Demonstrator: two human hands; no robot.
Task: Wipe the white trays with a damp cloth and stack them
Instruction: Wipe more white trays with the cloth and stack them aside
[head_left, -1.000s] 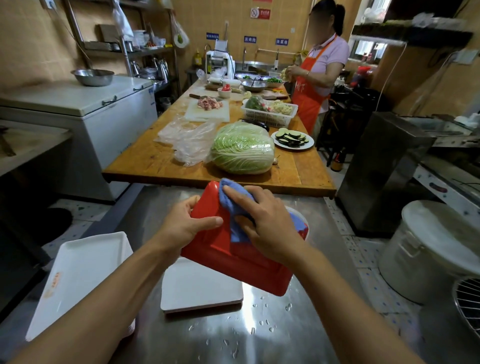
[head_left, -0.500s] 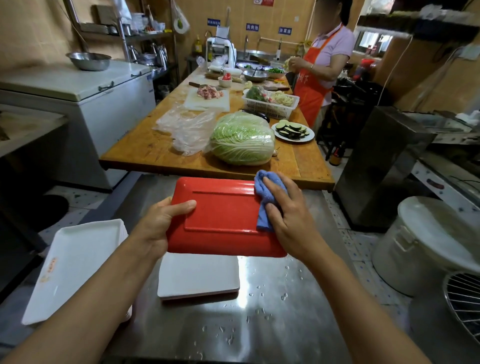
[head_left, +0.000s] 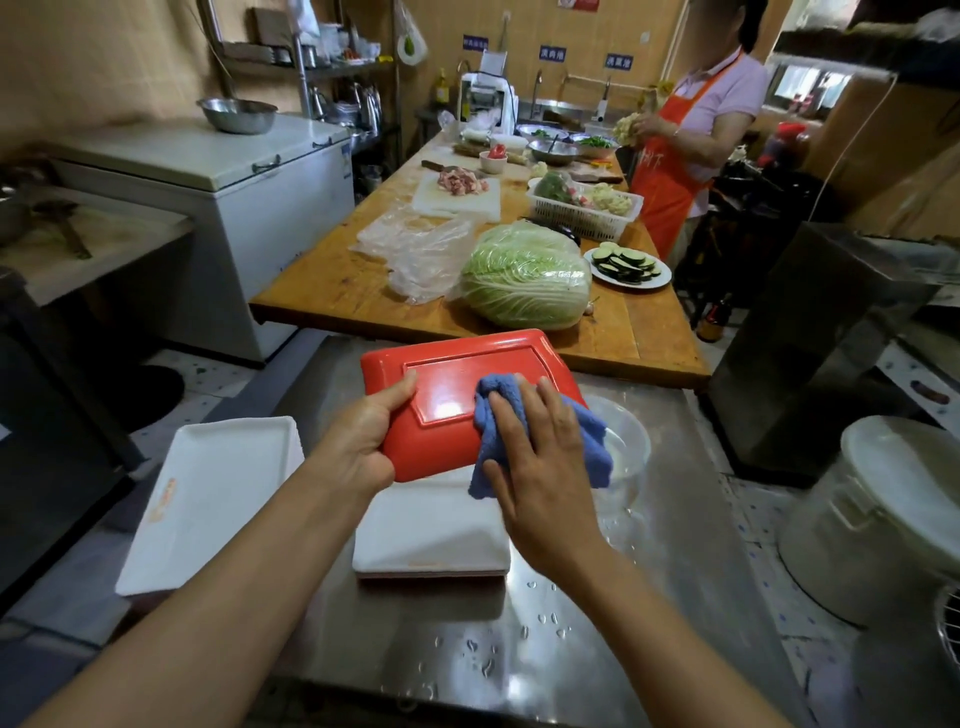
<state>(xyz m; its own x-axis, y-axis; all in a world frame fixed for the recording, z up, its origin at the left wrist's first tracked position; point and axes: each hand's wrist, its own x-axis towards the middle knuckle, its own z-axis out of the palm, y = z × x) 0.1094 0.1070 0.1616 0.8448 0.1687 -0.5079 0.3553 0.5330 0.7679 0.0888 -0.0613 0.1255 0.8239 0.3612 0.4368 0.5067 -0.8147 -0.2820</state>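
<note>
Blue cloth lies bunched under the right hand, whose fingers are spread flat, pressing it onto the red underside of a tray. Left hand grips the tray's near-left corner, thumb on top, fingers curled beneath, holding it tilted above the steel surface.

Step judged: wiping, mid-task. Next move likely calls for finishing the strokes, then lowering the tray onto a stack.

White stack sits directly below; second white stack lies at the surface's left edge, slightly overhanging. Clear bowl sits just right of the cloth. Water drops in front; open room there.
</note>
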